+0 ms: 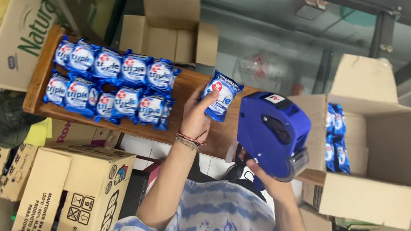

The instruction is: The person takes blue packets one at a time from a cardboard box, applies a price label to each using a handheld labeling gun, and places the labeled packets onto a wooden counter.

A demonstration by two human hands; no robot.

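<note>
Looking down from my head camera, my left hand pinches a blue snack packet by its lower left corner, fingers closed on it, holding it over the wooden shelf. My right hand is wrapped tight around the grip of the blue price-label gun; the gun's body hides most of my fingers and covers part of the shelf behind it. On the left half of the shelf two rows of blue packets overlap, so I cannot count them cleanly. The bare wood between those rows and the held packet is the only open stretch. At the right, an open cardboard box rests on the shelf end, a few packets showing along its inner left wall; its depth is unclear. Another open box stands behind the shelf, and stacked cartons crowd the lower left, cut off by the frame.
</note>
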